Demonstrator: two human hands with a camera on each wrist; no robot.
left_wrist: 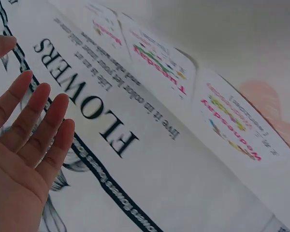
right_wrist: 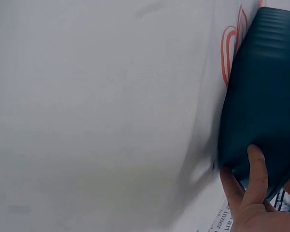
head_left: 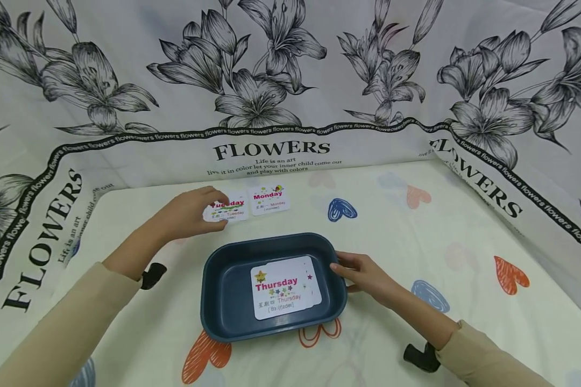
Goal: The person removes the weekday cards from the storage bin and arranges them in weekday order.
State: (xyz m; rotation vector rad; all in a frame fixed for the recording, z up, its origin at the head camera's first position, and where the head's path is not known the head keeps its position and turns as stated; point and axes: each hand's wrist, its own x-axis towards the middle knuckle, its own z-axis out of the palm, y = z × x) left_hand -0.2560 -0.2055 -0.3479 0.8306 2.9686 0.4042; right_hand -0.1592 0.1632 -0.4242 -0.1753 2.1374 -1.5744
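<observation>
A dark blue plastic tray [head_left: 225, 293] stands on the table, and a small stack of white word cards [head_left: 287, 295] lies in it with "Thursday" on top. My right hand [head_left: 368, 277] grips the tray's right end, thumb at the rim and fingers against the outer wall. At the back, my left hand [head_left: 189, 214] hovers over the card row with fingers spread, holding nothing. The row has a Monday card [head_left: 269, 201], a Tuesday card [head_left: 233, 207] partly covered by the fingertips, and a Wednesday card [left_wrist: 241, 121], which the left hand hides in the head view.
A pale tablecloth [head_left: 382, 226] with red and blue hearts covers the table. Behind and at both sides rises a white fabric [head_left: 358, 148] printed with flowers and lettering. A black strap piece [head_left: 153, 276] shows at the left wrist, another [head_left: 422, 357] at the right.
</observation>
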